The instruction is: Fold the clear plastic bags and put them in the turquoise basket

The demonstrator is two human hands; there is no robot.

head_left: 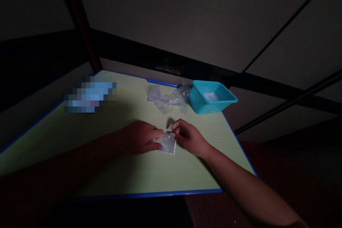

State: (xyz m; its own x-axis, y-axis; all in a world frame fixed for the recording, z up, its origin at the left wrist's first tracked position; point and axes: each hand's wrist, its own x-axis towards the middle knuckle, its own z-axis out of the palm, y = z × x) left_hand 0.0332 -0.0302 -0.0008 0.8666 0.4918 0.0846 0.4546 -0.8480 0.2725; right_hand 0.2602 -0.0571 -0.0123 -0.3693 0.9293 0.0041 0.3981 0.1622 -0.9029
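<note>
A small clear plastic bag (pixel 169 144) lies between my hands, low over the middle of the table. My left hand (pixel 141 137) pinches its left side, thumb below and index finger above. At the bag's upper right corner, my right hand (pixel 188 137) has its thumb and a fingertip closed on the edge, while its other fingers curl loosely above. Whether anything is inside the bag, I cannot make out. Beyond my hands lies a loose group of crumpled clear plastic bags (pixel 171 100).
A turquoise plastic basket (pixel 204 107) stands at the table's back right, with something pale inside. A blurred-out blue item (pixel 92 94) lies at the back left. The pale table (pixel 117 178) has a blue edge, and a dark panelled wall rises behind it.
</note>
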